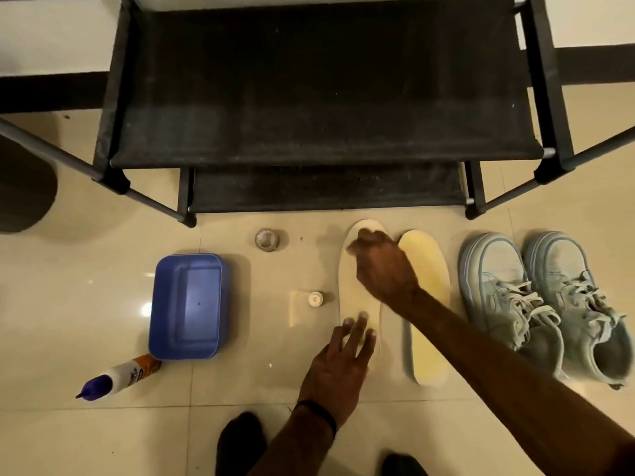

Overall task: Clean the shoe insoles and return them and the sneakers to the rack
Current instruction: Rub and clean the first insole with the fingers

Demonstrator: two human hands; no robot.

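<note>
- Both hands rest on the left insole [350, 297]: left hand [338, 365] flat, fingers spread, pressing its heel end; right hand [385, 266] loosely curled over the toe half, blurred, so whether it holds anything cannot be told.
- Rack [319, 97], black, two cloth shelves, stands beyond everything on the tiled floor.
- Sneakers [546, 304], pale blue, laced, sit side by side at far right, toes toward the rack.
- Right insole [427, 352], yellowish, lies just beside the left one, partly crossed by the right forearm; both run lengthwise toward the rack, toes forward.
- Blue tub [187, 305] lies left.
- Bottle [118, 376] lies on its side near the tub.
- Glass jar [267, 239] and small cap [315, 298] stand between tub and insoles.
</note>
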